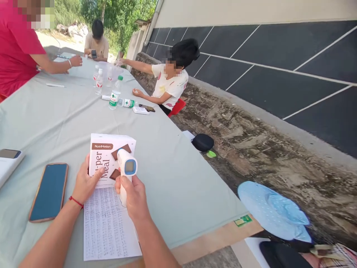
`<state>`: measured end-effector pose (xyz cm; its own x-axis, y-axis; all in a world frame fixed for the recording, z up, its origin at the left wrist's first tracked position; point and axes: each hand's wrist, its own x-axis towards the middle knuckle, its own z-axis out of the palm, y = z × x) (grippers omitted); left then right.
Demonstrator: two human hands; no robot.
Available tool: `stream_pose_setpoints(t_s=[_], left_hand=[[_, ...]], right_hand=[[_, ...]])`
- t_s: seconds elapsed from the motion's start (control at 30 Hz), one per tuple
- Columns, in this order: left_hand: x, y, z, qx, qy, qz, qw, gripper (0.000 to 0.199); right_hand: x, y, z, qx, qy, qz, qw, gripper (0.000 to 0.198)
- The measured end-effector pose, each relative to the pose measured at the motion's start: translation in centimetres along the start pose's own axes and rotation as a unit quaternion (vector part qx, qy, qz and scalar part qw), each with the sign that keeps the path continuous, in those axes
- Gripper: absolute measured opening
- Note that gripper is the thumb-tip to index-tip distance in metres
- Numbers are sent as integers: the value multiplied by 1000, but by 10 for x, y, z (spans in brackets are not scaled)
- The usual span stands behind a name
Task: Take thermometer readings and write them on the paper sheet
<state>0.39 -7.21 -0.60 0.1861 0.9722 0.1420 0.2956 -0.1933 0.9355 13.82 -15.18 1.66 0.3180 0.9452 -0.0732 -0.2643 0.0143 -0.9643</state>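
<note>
My right hand (134,195) grips a white infrared thermometer (126,167) by its handle, its small blue screen facing me. My left hand (85,182), with a red string on the wrist, holds the left edge of a white box (107,152) printed with "NutriMotion" and brown squares. The box stands on a sheet of paper (107,227) covered in handwritten rows, lying on the pale green tablecloth (173,163).
A phone (49,191) lies left of my hands, another device (9,158) at the far left edge. Water bottles (115,93) stand further up the table. Three other people sit around the far end. A blue hat (272,212) and black pouch (203,142) lie right of the table.
</note>
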Motion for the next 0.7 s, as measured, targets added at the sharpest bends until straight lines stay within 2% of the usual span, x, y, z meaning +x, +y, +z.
stream_pose_setpoints(t_s=[0.4,0.57,0.7], left_hand=[[-2,-2,-1,-9,-2,-3,1000,63],[-3,0,-1,-1,-4,4,1000,59],[1,-1,-9,25,-28,18,999,54]], right_hand=[[0,6,-5,-4,-13,-6,1000,25],[-2,-2,-2,4,-26,6,1000,27],[-11,-11,-11,23,-27,-1,999,26]])
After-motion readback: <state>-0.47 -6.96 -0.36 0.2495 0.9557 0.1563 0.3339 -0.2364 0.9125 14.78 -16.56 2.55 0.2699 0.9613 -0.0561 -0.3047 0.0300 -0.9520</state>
